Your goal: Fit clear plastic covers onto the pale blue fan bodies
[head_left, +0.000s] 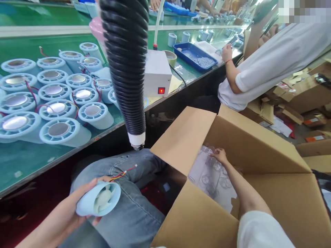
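Fan unit [98, 198], pale blue and tube-shaped, sits firmly in the left hand [64, 212], just above a leg in grey-blue jeans [139, 194]. It's tilted on its side, its open end showing the pale blades within, and thin wires [119, 175] in red, yellow and black poke out by the fingertips. Over to the right hand [219, 155], well down inside an open cardboard box [186, 137], fingers bent close together at the clear plastic pieces [210, 179]; they're touching, but whether 1 is gripped, I cannot tell.

Between the 2 hands hangs a ribbed black hose [126, 69], white tip pointing down near the knee. Left side of the green desk [23, 162], and it's packed: well over 10 blue cylinders [77, 133] standing side by side, round silvery discs in their tops, red and dark wires trailing between them. Behind the hose, a white case [155, 70] shows 1 lit red switch [161, 90]. Further along, a tape roll [171, 62], then a blue tray [184, 58] of small pale bits. Beyond the box, a co-worker in a white sleeve [279, 58] holds a dark, flat object [233, 39] at the desk.
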Action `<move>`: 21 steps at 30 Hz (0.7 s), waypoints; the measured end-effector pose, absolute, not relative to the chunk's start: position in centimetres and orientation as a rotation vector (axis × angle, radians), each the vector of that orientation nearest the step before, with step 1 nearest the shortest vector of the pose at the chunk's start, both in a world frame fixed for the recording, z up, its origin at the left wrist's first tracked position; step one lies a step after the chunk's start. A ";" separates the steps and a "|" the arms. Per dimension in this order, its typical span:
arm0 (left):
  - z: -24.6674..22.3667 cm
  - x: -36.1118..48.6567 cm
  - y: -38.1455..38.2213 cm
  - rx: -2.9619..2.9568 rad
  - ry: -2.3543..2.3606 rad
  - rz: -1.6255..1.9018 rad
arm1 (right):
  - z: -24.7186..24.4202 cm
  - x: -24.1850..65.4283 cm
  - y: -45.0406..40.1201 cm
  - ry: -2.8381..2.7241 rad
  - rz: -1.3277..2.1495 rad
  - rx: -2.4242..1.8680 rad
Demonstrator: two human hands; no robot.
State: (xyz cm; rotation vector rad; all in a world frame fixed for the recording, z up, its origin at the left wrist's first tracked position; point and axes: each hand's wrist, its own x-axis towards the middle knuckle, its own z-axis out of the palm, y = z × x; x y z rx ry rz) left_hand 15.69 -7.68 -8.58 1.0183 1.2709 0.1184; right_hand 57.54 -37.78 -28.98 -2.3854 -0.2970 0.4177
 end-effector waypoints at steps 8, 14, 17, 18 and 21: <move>-10.7 14.6 -7.0 0.784 0.840 -0.043 | -14.4 46.3 -35.1 -0.863 0.493 -1.928; -10.6 13.4 -7.6 1.038 0.610 -0.179 | -9.2 29.9 -26.8 -1.926 0.351 -1.835; -9.3 12.0 -7.8 1.298 0.545 -0.137 | -9.7 26.8 -23.8 -1.962 0.193 -1.915; -8.8 11.5 -7.8 1.410 0.513 -0.092 | -9.9 26.6 -23.1 -1.955 0.177 -1.936; -7.9 10.0 -8.0 1.778 0.439 0.062 | -10.1 26.7 -21.7 -1.970 0.248 -1.909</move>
